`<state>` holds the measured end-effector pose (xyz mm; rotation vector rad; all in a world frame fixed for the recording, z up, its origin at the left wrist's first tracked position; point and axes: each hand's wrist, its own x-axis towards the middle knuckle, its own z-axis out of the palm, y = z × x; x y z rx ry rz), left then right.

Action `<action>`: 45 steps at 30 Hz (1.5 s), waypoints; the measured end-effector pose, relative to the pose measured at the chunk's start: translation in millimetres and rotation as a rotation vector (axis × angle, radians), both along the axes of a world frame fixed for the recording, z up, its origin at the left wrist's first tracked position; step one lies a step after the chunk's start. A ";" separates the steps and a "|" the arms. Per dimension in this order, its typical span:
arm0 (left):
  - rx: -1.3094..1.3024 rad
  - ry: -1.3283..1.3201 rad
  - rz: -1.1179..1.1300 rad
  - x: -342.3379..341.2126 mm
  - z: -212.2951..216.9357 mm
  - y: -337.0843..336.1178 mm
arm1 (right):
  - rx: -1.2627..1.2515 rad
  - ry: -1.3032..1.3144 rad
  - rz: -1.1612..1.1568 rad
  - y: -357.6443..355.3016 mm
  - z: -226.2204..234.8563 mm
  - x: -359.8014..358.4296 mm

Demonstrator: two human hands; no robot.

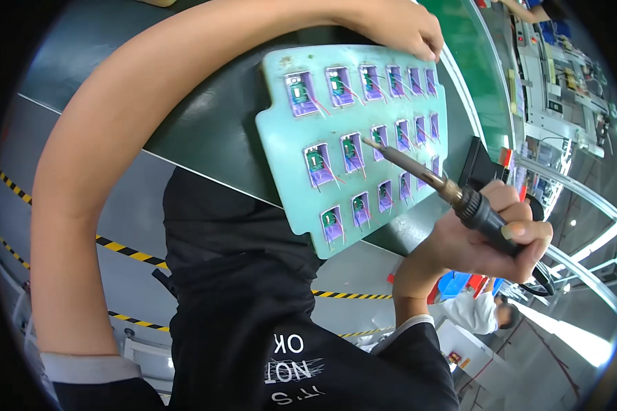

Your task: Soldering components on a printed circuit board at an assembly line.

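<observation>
My right hand [490, 236] is wrapped round the dark handle of a soldering iron [418, 168]. The iron's tip points to the left, over the middle row of a pale green tray [288, 171]. Whether the tip touches anything I cannot tell. Rows of purple housings [299, 94] sit in the tray, each with a small green circuit board and thin red and dark wires sticking out. My left arm reaches round the tray's far side, and my left hand [411, 31] is closed at its far right corner, fingertips partly hidden.
The tray lies on a dark green worktop [212, 137] close to my body. A black box-like object [474, 164] stands to the right of the tray. Farther right are work benches with equipment [555, 103] and a person in white [476, 312]. Another person's arm [524, 12] shows at the top right.
</observation>
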<state>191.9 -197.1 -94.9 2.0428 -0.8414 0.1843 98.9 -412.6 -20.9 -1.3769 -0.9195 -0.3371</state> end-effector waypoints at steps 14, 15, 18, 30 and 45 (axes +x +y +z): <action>-0.057 -0.047 0.206 -9.5 -11.5 20.2 | -0.230 -0.142 0.100 5.3 -9.6 -23.8; -0.059 -0.044 0.200 -8.8 -11.2 19.0 | -0.255 -0.151 0.118 3.9 -8.9 -25.2; -0.044 -0.079 0.200 -6.7 -9.7 16.5 | -0.225 -0.193 0.223 1.3 -9.4 -21.7; -0.025 -0.049 0.201 -2.6 -12.0 17.5 | -0.306 -0.191 0.189 7.3 -10.6 -25.7; -0.004 -0.072 0.208 0.3 -12.8 16.6 | -0.410 -0.222 0.164 8.3 -8.5 -26.2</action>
